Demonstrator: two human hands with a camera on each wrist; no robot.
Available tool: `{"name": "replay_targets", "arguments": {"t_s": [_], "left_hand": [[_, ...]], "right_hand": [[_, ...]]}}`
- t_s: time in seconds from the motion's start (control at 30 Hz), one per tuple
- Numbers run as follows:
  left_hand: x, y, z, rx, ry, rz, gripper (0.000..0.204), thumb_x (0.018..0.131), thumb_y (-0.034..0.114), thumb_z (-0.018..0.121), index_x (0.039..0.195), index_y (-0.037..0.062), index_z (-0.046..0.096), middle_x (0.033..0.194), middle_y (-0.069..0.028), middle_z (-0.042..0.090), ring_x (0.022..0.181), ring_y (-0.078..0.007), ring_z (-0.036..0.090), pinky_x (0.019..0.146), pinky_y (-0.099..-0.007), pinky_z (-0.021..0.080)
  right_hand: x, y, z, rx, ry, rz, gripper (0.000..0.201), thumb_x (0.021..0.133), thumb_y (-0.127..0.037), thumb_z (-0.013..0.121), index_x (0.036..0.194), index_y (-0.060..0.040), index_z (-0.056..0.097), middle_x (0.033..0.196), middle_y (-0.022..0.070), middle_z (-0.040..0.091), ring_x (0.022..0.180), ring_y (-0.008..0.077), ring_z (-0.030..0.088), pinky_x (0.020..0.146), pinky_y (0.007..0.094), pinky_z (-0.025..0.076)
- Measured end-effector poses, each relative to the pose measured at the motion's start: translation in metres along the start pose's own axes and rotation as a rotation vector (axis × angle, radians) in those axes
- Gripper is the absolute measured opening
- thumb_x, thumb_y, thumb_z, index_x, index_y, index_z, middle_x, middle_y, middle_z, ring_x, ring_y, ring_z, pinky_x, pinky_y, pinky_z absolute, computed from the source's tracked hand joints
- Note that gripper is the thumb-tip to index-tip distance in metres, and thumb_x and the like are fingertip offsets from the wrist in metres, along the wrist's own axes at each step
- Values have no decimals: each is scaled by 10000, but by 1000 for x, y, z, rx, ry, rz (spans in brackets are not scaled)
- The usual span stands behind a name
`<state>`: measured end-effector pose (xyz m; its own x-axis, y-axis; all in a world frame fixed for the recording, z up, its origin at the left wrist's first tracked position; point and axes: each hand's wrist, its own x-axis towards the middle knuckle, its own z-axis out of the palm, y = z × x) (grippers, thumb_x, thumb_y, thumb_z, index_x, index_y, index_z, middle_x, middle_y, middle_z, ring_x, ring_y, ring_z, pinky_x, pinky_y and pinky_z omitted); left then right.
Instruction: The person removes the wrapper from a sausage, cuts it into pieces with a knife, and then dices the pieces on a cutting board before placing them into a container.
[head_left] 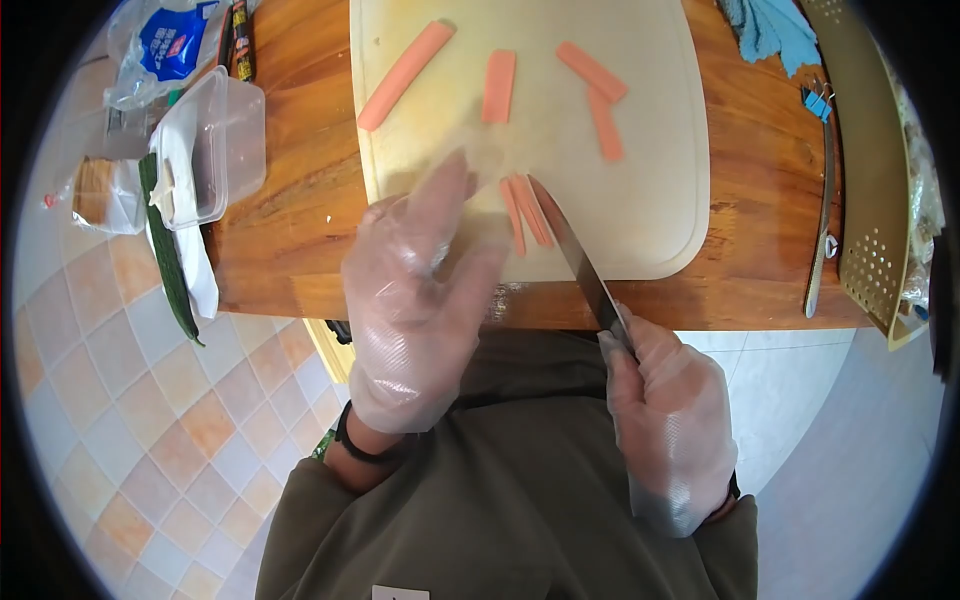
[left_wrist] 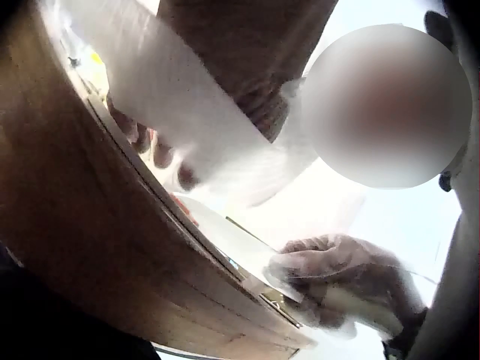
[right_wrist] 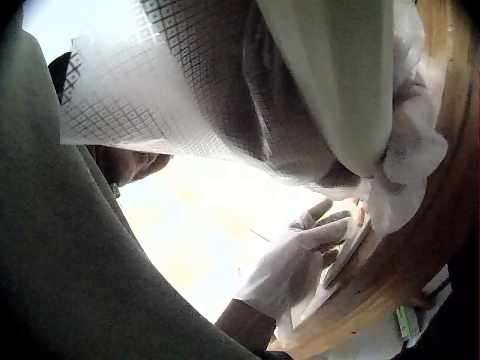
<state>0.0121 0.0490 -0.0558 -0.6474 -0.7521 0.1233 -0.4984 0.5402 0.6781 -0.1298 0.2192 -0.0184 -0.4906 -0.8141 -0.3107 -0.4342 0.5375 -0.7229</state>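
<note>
My right hand, in a clear plastic glove, grips a kitchen knife by its pale handle. The blade slants over the near part of a cream cutting board, its tip right beside thin pink-orange sausage strips. Just left of the strips is my gloved left hand, its fingers extended over the board's near left edge and holding nothing. Farther up the board lie a long sausage piece, a short flat one and two overlapping sticks.
On the left stand a clear plastic box, a cucumber and a blue-and-white bag. A blue cloth, a thin strap with a blue clip and a perforated basket are at right. The wooden table ends near my body.
</note>
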Motion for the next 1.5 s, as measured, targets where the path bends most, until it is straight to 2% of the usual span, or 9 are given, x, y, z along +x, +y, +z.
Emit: {"name": "replay_targets", "arguments": {"t_s": [0.2, 0.53, 0.6, 0.7, 1.13, 1.23, 1.3, 1.4, 1.5], "left_hand": [[16, 11, -4, 109, -156, 202, 845, 713, 145, 925, 1463, -12, 568, 1278, -167, 718, 1134, -363, 651, 991, -437, 511], [17, 18, 3, 132, -186, 169, 881, 652, 146, 940, 1442, -7, 581, 1245, -158, 707, 1120, -372, 625, 973, -455, 512], [17, 14, 12, 116, -91, 240, 872, 639, 115, 928, 1442, 57, 592, 998, -88, 657, 968, -324, 633, 971, -456, 496], [18, 7, 10, 188, -123, 269, 849, 649, 98, 931, 1427, 12, 604, 1222, -141, 706, 1088, -368, 632, 920, -447, 532], [43, -11, -9, 37, -362, 489, 766, 649, 28, 887, 1379, 43, 654, 1121, -155, 713, 1069, -387, 671, 914, -441, 535], [29, -16, -11, -266, -256, 380, 702, 683, 20, 880, 1353, 34, 670, 1100, -150, 724, 1092, -345, 690, 931, -418, 533], [13, -5, -11, -204, -61, 115, 603, 724, 60, 886, 1296, 19, 697, 923, -108, 660, 929, -328, 670, 820, -430, 542], [-1, 14, 5, 166, 67, 91, 671, 691, 122, 929, 1304, -3, 687, 916, -108, 664, 819, -304, 617, 712, -425, 507], [-5, 16, 28, 223, 201, 69, 711, 679, 168, 939, 1316, -9, 678, 884, -94, 648, 733, -287, 547, 663, -423, 465]], "right_hand": [[1, 3, -2, -14, -12, -27, 281, 957, -25, 701, 1233, 19, 688, 862, 212, 708, 698, 362, 690, 641, 420, 553], [2, 5, -12, 31, 40, -2, 280, 949, 15, 695, 1228, 36, 683, 901, 216, 709, 712, 363, 702, 634, 428, 567], [5, -3, -16, 29, 27, 47, 277, 949, 17, 697, 1225, 37, 683, 898, 215, 707, 702, 356, 699, 625, 426, 561], [4, 0, -16, 7, 35, 53, 268, 951, 19, 703, 1218, 35, 685, 893, 212, 703, 683, 345, 694, 607, 421, 549], [4, -8, -21, 33, -1, 121, 238, 976, 9, 683, 1213, 35, 683, 834, 207, 684, 614, 304, 677, 570, 405, 528], [4, -1, -18, 8, 33, 35, 241, 981, -5, 682, 1219, 29, 681, 831, 204, 678, 608, 299, 673, 564, 407, 520], [6, -4, -20, 11, 6, 65, 249, 978, -10, 684, 1224, 28, 679, 834, 201, 673, 614, 306, 670, 570, 412, 520], [10, -6, -20, -19, -22, 73, 250, 969, -17, 693, 1215, 23, 678, 842, 194, 667, 640, 323, 666, 588, 423, 521], [15, -2, -17, -58, 0, 27, 226, 969, -25, 700, 1191, 16, 690, 801, 165, 641, 643, 286, 615, 614, 398, 500]]}}
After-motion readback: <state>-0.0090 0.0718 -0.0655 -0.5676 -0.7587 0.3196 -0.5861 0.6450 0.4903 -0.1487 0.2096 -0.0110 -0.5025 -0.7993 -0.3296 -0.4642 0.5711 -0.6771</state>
